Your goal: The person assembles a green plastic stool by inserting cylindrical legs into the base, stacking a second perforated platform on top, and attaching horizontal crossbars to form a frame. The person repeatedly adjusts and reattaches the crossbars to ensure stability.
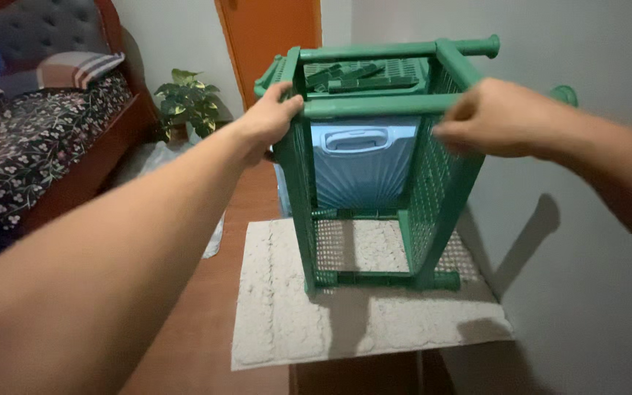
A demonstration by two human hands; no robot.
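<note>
On the cream mat (pixel 287 322), green mesh rack (pixel 433 197) (loose green pieces (pixel 352 75) inside), both hands gripping

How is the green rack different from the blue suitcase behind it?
The green rack is open mesh panels you can see through; the blue suitcase is solid and ribbed. Left hand and right hand grip the rack; nothing touches the suitcase. Both stand upright by the wall.
</note>
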